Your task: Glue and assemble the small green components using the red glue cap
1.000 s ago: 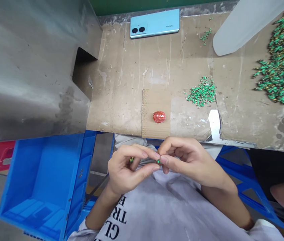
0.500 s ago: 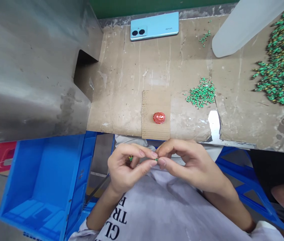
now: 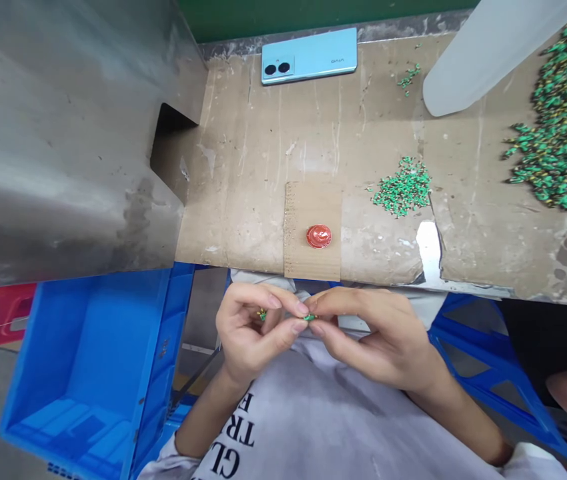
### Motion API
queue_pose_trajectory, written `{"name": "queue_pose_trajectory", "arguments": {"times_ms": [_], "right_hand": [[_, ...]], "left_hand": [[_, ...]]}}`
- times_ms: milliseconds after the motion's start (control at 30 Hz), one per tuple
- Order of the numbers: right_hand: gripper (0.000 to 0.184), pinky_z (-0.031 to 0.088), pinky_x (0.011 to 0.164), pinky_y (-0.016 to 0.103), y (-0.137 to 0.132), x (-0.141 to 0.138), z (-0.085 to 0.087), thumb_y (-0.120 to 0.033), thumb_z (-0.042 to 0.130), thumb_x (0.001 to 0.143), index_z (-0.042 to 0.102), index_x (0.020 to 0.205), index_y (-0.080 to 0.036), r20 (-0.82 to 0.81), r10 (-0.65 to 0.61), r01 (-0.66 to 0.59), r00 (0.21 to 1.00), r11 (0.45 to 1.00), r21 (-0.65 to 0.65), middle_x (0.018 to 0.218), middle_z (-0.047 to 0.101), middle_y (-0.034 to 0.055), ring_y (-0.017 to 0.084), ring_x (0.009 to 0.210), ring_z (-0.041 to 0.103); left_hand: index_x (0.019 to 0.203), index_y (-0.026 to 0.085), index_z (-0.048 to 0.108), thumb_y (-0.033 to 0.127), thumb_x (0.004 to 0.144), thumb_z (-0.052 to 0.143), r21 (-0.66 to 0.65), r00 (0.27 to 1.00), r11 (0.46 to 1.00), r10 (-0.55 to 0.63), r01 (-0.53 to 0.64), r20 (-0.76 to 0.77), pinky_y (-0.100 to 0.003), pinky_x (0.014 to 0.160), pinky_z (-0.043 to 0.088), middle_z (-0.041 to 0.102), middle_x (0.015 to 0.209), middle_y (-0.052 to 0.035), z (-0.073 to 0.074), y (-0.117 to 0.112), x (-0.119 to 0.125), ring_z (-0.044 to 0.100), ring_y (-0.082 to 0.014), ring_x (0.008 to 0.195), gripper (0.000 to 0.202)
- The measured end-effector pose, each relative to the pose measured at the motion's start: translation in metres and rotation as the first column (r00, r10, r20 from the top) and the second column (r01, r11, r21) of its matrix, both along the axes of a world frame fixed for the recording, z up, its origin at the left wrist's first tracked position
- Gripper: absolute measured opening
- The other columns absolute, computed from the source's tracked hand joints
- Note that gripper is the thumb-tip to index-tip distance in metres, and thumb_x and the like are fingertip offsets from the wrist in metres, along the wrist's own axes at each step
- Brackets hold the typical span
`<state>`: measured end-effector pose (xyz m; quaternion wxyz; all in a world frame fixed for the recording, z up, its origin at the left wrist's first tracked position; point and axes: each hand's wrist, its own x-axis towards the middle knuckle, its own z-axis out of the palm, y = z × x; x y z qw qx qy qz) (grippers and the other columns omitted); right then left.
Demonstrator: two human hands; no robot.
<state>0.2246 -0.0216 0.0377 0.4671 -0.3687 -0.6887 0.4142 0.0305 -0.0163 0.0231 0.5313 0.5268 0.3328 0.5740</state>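
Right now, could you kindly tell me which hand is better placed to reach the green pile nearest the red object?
Probably the right hand, nearer the green pile, though both hands' fingertips are at a small green piece. The left hand also has a second piece in its curled fingers.

A pinched bit [image 3: 309, 318] and a tucked bit [image 3: 262, 314], both off the worktop's [image 3: 243, 227] near edge.
The pinched bit, tiny and green with a yellowish end, lies roughly sideways at the left hand's [image 3: 248, 331] thumb and forefinger tips, that end toward the right hand's [image 3: 381, 331] fingertips; whether they touch it is unclear. The tucked bit, green and yellow, sits partly hidden within the left hand's curled fingers.
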Motion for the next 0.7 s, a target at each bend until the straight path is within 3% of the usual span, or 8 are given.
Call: {"name": "queue_pose_trajectory", "arguments": {"times_ms": [200,367,500,700], "right_hand": [[0.013,0.064,0.068,0.024,-0.001,-0.003,-0.002,-0.010,0.065,0.106,0.069,0.109,-0.021,-0.011,0.007,-0.006,1.000,0.999,0.039,0.088,0.083,0.0021,0.016,0.076,0.081],[0.012,0.065,0.067,0.025,-0.001,-0.004,-0.003,-0.013,0.066,0.105,0.068,0.108,-0.024,-0.013,-0.013,0.013,1.000,1.000,-0.003,0.088,0.083,0.0016,0.017,0.075,0.081],[0.015,0.066,0.068,0.026,-0.003,-0.006,-0.005,-0.013,0.068,0.103,0.068,0.111,-0.025,0.008,-0.027,0.027,1.000,1.000,0.014,0.089,0.083,0.0019,0.018,0.075,0.082],[0.020,0.070,0.089,0.029,-0.001,-0.006,-0.011,-0.008,0.065,0.104,0.071,0.117,-0.023,0.050,-0.001,-0.005,0.999,0.994,0.114,0.100,0.087,0.0067,0.020,0.093,0.086]], "left_hand": [[0.112,0.025,0.064,0.010,0.094,0.085,-0.049,0.996,0.999,-0.010,0.014,0.090,-0.014,0.058,0.056,0.086,0.096,0.0029,-0.004,-0.002,0.003,0.045,-0.0017,0.045,0.032],[0.109,0.025,0.060,0.010,0.094,0.086,-0.070,0.992,0.997,-0.017,0.026,0.124,-0.013,0.060,0.056,0.085,0.093,0.0032,-0.005,-0.001,0.007,0.042,-0.0003,0.045,0.033],[0.111,0.026,0.056,0.012,0.095,0.085,-0.121,0.989,0.992,-0.001,0.019,0.147,-0.018,0.065,0.062,0.084,0.093,0.0040,-0.006,-0.003,0.009,0.051,-0.0020,0.047,0.036],[0.098,0.024,0.054,0.018,0.093,0.090,-0.210,0.982,0.978,0.037,0.003,0.186,-0.016,0.067,0.063,0.085,0.090,0.0035,-0.007,-0.003,0.012,0.068,-0.0051,0.058,0.036]]}}
